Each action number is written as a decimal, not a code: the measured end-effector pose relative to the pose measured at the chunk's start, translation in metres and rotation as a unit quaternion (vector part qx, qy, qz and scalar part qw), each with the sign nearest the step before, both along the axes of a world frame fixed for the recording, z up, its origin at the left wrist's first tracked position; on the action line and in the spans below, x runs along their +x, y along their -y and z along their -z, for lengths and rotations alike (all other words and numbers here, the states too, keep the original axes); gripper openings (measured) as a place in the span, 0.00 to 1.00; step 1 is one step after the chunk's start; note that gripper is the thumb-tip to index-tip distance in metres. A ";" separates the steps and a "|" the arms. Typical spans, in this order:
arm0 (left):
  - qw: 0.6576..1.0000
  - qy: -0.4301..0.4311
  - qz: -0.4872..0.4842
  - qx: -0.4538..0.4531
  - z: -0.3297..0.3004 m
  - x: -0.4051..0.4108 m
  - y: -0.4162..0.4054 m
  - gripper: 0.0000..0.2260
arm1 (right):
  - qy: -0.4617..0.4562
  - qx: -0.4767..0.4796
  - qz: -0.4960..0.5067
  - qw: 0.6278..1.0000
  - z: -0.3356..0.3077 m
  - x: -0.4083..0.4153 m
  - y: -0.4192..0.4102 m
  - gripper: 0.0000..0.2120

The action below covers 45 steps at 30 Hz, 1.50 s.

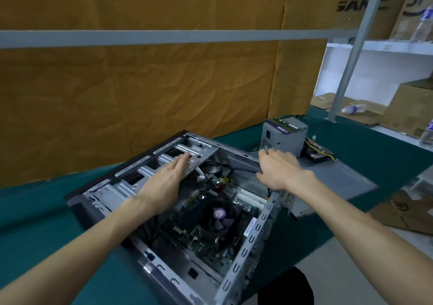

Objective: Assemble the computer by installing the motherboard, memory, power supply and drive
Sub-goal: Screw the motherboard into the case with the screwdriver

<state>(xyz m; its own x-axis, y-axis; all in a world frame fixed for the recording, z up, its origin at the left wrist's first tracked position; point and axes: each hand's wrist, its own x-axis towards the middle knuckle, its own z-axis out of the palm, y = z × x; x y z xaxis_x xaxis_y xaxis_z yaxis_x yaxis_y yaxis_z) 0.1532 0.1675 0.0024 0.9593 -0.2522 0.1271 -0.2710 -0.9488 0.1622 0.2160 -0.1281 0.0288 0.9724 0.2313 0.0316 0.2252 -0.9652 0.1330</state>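
Head: boxy grey metal case [246, 253]

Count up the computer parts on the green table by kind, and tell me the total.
Computer case, open with motherboard inside: 1
Power supply, standing outside the case: 1
Memory sticks on top of the power supply: count unclear, at least 1
Drive beside the power supply: 1
Case side panel: 1
Total: at least 5

- My left hand [167, 180] is bare: no glove, ring or watch that I can see.
- My right hand [280, 170] likewise; both forearms show no sleeves.
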 end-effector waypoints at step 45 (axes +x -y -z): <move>0.911 0.053 0.019 -0.408 -0.004 -0.065 -0.064 0.09 | -0.495 0.441 -0.214 0.717 -0.005 -0.042 -0.135 0.05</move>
